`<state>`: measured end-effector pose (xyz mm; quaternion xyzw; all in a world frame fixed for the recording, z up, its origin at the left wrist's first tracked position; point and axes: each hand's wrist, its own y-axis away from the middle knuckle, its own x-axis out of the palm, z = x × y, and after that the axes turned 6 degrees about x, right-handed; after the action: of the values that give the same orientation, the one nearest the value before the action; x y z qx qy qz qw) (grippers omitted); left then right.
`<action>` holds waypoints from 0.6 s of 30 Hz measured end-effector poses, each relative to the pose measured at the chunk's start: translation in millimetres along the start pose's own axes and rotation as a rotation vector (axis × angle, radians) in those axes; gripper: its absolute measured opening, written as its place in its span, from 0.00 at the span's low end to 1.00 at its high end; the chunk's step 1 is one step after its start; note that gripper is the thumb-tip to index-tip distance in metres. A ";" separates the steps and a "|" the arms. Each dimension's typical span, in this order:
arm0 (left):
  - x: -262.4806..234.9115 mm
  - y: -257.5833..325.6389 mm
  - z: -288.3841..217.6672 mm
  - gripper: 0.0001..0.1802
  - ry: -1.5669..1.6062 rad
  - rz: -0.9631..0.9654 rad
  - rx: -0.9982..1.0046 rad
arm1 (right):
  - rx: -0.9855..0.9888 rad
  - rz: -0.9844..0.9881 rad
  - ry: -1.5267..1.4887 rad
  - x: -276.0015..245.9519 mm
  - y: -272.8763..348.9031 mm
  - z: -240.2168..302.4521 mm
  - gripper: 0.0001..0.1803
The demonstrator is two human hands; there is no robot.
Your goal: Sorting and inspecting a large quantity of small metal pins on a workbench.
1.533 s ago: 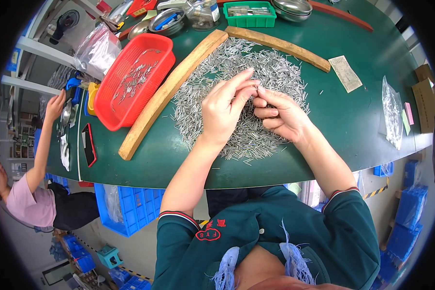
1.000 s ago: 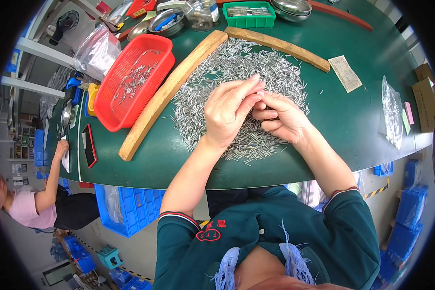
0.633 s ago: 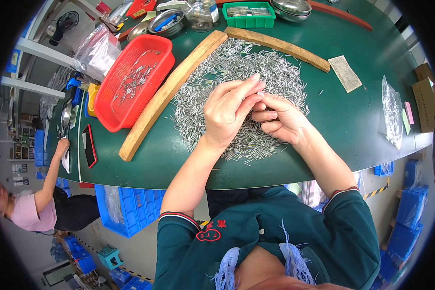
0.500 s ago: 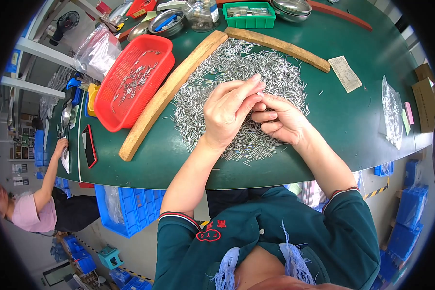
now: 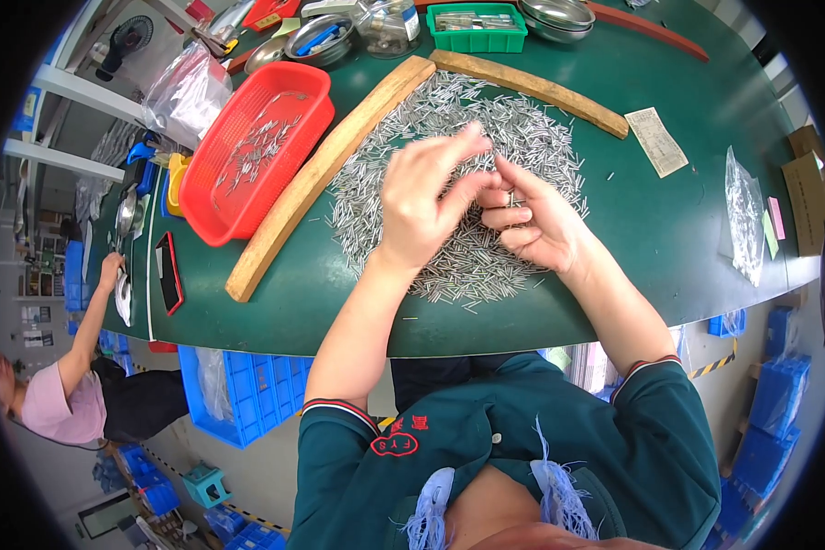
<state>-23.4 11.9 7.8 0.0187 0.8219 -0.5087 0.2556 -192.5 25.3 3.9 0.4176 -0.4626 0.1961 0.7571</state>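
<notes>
A wide heap of small silvery metal pins (image 5: 472, 284) is spread on the green tabletop (image 5: 357, 321). Both my hands are raised over its middle, close together. On my left hand (image 5: 426, 192) the thumb and forefinger stand apart, and nothing shows between them. Its thumb tip is at the fingers of my right hand (image 5: 536, 215). That right hand has its thumb and forefinger drawn together and the other fingers curled. Whatever it pinches is too small or too hidden to make out.
Two wooden bars (image 5: 325, 183) border the heap on the left and far sides. Beyond the left bar sits a red plastic basket (image 5: 202, 197) with some pins inside. A green tray (image 5: 477, 41) and metal bowls stand at the back. A paper slip (image 5: 656, 142) lies right; another person works far left.
The thumb and forefinger of my left hand have parted, having been together at the right fingertips. My right hand has stayed nearly in place.
</notes>
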 end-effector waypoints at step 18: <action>-14.1 12.1 48.1 0.20 -0.123 0.538 -0.518 | -0.154 0.188 0.000 -7.1 -3.1 1.7 0.19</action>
<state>11.7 -19.7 -13.0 0.1380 0.8721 -0.1987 0.4253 -194.8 22.8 -3.2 0.3132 -0.5135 0.2301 0.7650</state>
